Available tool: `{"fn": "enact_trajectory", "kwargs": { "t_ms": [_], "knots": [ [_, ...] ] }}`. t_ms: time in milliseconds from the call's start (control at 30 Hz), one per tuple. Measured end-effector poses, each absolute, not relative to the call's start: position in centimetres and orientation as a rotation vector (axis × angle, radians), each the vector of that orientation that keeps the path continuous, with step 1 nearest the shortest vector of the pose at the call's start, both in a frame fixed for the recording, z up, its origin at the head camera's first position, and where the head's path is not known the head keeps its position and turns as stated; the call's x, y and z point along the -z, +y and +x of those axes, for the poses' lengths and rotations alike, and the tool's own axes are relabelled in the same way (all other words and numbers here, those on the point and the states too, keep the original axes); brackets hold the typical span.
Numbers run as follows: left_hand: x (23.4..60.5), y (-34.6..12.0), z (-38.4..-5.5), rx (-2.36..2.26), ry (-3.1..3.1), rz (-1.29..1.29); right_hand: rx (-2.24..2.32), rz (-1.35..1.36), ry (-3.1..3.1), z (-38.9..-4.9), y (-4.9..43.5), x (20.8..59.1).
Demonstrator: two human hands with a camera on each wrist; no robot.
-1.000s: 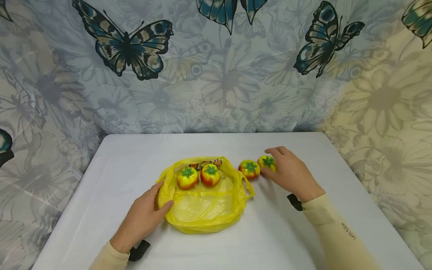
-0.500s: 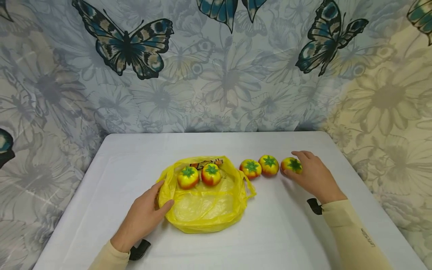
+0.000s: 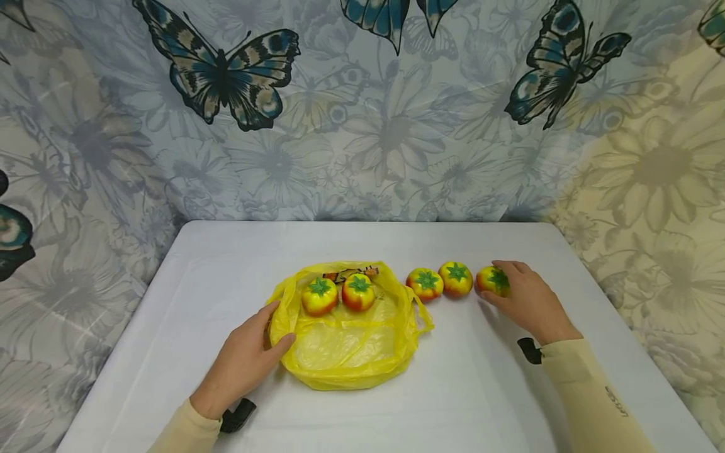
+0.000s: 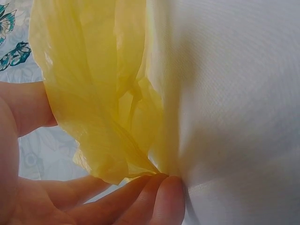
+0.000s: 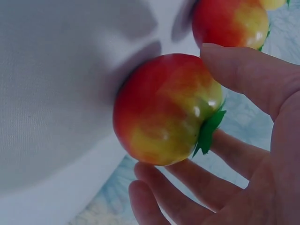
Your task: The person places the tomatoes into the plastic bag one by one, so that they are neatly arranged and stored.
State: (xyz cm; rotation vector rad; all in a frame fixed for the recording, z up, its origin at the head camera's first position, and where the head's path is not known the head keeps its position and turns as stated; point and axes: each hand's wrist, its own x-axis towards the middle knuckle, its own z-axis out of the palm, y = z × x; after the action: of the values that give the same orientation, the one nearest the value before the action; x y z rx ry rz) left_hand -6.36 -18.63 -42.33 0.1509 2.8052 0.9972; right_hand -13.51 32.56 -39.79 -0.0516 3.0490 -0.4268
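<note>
A yellow plastic bag [image 3: 351, 371] lies with its mouth spread wide on the white table. Two red-and-yellow toy tomatoes [image 3: 320, 297] with green leafy tops sit in the far part of it. My left hand [image 3: 240, 358] holds the bag's left edge; in the left wrist view the thumb and fingers are around the thin film [image 4: 93, 70]. Farther right, my right hand [image 3: 535, 305] grips a toy tomato [image 5: 161, 112], thumb on one side and fingers on the other. That tomato appears to rest on the table. Two more toy tomatoes [image 3: 455, 279] stand between it and the bag.
The bag's handle loop [image 3: 423, 318] sticks out to the right, near the closest loose tomato. The white table [image 3: 453, 390] ends at a far edge before a wall covering [image 3: 391, 138] with butterflies and flowers.
My right hand has moved right, from the middle loose tomato to the rightmost one, then stayed there. The left hand and the bag keep their places; the head view has shifted slightly.
</note>
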Motion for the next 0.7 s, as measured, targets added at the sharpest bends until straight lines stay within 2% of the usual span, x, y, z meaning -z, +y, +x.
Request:
{"fn": "enact_trajectory", "kwargs": {
  "t_ms": [700],
  "knots": [
    [42.35, -18.71, -6.37, -1.018, 2.808, 0.152, 0.390, -0.098, 3.066, -13.73, 32.98, 39.35]
  ]
}}
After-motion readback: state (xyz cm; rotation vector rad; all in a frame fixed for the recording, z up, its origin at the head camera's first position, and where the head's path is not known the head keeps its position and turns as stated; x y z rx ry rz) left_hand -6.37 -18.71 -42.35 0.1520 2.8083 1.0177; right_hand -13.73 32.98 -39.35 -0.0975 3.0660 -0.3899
